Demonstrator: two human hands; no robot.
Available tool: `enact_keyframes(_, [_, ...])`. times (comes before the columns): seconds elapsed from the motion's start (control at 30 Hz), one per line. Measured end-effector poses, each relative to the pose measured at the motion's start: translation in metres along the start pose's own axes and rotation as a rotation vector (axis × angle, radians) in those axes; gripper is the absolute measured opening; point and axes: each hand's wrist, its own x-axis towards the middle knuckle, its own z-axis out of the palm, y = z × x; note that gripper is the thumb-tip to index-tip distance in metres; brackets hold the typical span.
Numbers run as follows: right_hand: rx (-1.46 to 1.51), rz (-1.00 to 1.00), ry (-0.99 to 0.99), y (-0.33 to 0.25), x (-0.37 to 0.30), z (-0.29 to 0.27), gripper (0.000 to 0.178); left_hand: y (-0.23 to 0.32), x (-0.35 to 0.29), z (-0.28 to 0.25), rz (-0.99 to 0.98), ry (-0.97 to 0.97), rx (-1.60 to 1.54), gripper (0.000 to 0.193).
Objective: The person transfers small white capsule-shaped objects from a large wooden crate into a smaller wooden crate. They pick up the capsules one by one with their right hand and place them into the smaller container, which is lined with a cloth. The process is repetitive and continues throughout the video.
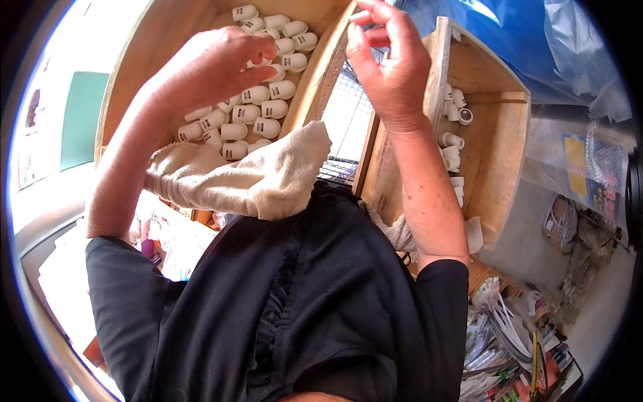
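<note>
My left hand (234,57) is over a large wooden box (321,87), its fingers bent and its thumb apart from them. Many white plastic pipe fittings (256,94) with rounded ends and small dark labels lie in rows in that box. One white fitting shows in the gap by my left thumb; whether I touch it, I cannot tell. Higher and to the right, my right hand (392,63) hovers between two boxes, fingers curled and thumb apart, with nothing visible in it. A beige cloth (248,177) hangs over the near edge of the left box.
A smaller wooden box (495,161) on the right holds several white fittings (453,141). Wire mesh (345,114) shows between the boxes. Blue plastic sheeting (495,33) stands at the far right. Cluttered strips and packets (516,335) lie at the lower right.
</note>
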Motion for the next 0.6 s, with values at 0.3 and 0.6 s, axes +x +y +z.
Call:
enact_keyframes(0.3, [-0.089, 0.226, 0.358, 0.069, -0.011, -0.118, 0.020, -0.007, 0.008, 0.028, 0.080, -0.060, -0.056, 0.018])
enact_keyframes(0.6, [-0.847, 0.784, 0.018, 0.208, -0.130, -0.193, 0.033, -0.006, 0.011, 0.030, 0.081, -0.063, -0.079, 0.020])
